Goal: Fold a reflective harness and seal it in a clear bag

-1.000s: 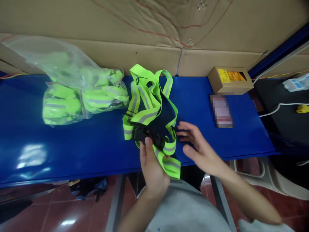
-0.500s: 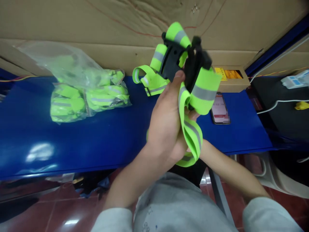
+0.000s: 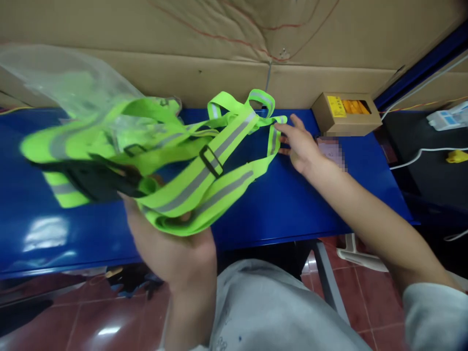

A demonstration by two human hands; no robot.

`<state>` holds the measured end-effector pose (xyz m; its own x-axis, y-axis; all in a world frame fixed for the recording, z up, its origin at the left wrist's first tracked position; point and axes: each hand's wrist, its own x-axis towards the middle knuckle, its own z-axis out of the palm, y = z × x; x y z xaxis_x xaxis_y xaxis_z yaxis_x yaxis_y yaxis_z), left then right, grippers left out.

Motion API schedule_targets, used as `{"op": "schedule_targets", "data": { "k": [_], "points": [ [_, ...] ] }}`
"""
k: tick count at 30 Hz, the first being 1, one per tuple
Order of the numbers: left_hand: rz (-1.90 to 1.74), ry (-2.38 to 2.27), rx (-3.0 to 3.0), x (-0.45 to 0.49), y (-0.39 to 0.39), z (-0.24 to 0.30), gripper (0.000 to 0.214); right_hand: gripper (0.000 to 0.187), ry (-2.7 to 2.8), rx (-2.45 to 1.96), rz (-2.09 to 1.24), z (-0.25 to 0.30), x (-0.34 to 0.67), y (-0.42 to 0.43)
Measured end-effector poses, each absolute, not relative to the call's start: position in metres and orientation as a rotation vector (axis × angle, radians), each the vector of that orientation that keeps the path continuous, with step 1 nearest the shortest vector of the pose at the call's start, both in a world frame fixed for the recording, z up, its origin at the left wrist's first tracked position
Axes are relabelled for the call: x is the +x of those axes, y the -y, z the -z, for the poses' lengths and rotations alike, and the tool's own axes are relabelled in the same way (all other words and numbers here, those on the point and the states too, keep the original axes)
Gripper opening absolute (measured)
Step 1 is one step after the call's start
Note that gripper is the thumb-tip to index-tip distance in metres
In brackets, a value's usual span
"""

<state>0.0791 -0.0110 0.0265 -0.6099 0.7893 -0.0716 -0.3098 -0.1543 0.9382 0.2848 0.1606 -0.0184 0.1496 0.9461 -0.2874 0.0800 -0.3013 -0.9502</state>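
Note:
A neon-green reflective strap harness with grey stripes and black buckles stretches across the blue table. My left hand grips its near end, raised above the table's front edge; the straps and a black buckle at far left are blurred. My right hand pinches the far end of a strap low over the table at the right, fingers closed on it.
A clear plastic bag with more green harnesses lies at back left, partly hidden. A small cardboard box and a phone sit at back right. Cardboard sheets line the wall. Cables and a power strip lie at far right.
The harness was bunched in both hands in front of me; now my left hand has swung left and down and my right hand has gone right, pulling the straps out long.

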Motion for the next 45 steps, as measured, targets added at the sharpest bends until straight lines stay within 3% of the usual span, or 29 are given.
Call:
{"op": "schedule_targets", "data": {
  "k": [2,6,8,12,26,31,34,40,45],
  "points": [
    [-1.962,-1.293,0.290,0.091,0.021,-0.011,0.021,0.065,1.276,-1.587,-1.021,0.012,0.288,-0.157],
    [-1.788,-1.143,-0.078,0.119,0.040,0.008,0.019,0.034,1.910,-1.207,-0.649,-0.009,0.276,-0.094],
    [-1.704,-1.241,-0.075,0.126,0.049,0.013,0.023,0.041,2.122,-1.012,-0.627,-0.016,0.270,-0.046],
    [-1.580,-1.385,-0.069,0.130,0.064,0.017,0.028,0.075,2.475,-0.879,-0.470,-0.011,0.270,0.019],
    [-1.447,-1.033,-0.208,0.144,0.086,0.019,0.036,0.056,2.598,-1.027,-0.328,-0.007,0.291,0.022],
    [-1.364,-1.082,-0.167,0.141,0.088,0.022,0.037,0.062,2.661,-1.082,-0.247,-0.004,0.291,0.020],
    [-1.330,-1.225,-0.032,0.131,0.093,0.029,0.037,0.056,2.693,-1.105,-0.234,0.001,0.288,0.018],
    [-1.086,-1.343,0.290,0.098,0.104,0.032,0.060,0.048,2.776,-1.110,-0.245,0.003,0.301,0.014],
    [-0.856,-1.279,0.331,0.097,0.106,0.027,0.060,0.052,2.853,-1.087,-0.222,-0.013,0.316,0.013]
  ]
}}
